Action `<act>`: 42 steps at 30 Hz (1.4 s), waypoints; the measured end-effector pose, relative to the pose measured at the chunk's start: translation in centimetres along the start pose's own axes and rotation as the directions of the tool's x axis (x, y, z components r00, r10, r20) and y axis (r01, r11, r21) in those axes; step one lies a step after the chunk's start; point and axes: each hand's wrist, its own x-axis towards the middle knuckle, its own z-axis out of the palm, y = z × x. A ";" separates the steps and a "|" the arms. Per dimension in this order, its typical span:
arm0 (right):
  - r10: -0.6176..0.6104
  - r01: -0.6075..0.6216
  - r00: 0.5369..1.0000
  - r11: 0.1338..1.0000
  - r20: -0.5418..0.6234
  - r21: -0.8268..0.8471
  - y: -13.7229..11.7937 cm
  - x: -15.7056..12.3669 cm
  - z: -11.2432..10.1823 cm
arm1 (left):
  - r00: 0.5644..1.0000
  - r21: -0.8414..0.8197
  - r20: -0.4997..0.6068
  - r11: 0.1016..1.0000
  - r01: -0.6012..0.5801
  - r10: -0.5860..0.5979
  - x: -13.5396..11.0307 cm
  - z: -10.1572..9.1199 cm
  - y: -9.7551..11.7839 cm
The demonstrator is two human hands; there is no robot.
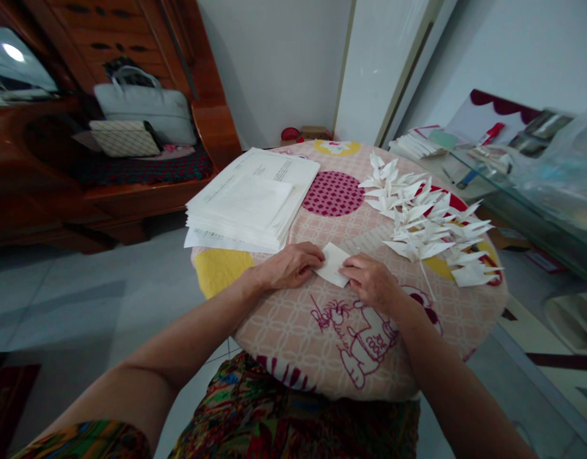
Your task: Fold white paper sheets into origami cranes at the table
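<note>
A small folded piece of white paper (pixel 332 264) lies between my hands on the round table, over its patterned cloth. My left hand (pixel 296 264) pinches its left corner, fingers curled. On the opposite side my right hand (pixel 370 278) grips the right edge between thumb and fingers. Beyond my left hand rests a thick stack of printed white sheets (pixel 240 197), with a smaller square sheet on top. Many folded white paper cranes (pixel 418 210) are heaped to the right, past my right hand. A pale translucent strip (pixel 367 241) lies just behind the folded paper.
The tablecloth (pixel 293 331) covers the round table. At the right stands a glass-topped table (pixel 523 197) with papers, metal containers and a plastic bag (pixel 566 166). A wooden bench (pixel 145 185) at the left bears a grey handbag (pixel 145 111). A wall and a white pillar rise behind.
</note>
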 end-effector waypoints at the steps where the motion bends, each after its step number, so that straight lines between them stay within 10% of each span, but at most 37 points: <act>1: -0.005 0.005 1.000 0.999 -0.013 0.039 0.2 0.0 0.0 | 1.000 -0.010 0.002 1.000 0.007 -0.007 0.2 0.1 0.2; 17: 0.197 -0.193 0.980 0.938 0.016 0.287 0.5 0.3 -1.1 | 0.982 -0.156 0.077 0.971 0.183 -0.173 2.5 1.7 0.9; 33: 0.586 -0.685 0.711 0.452 0.389 0.571 -0.5 0.6 -1.4 | 0.844 -0.210 0.041 0.822 0.530 -0.534 4.0 2.4 1.0; 42: 0.632 -0.724 0.685 0.528 0.364 0.445 -0.8 1.1 -1.1 | 0.783 -0.031 -0.006 0.783 0.621 -0.622 4.8 2.9 1.5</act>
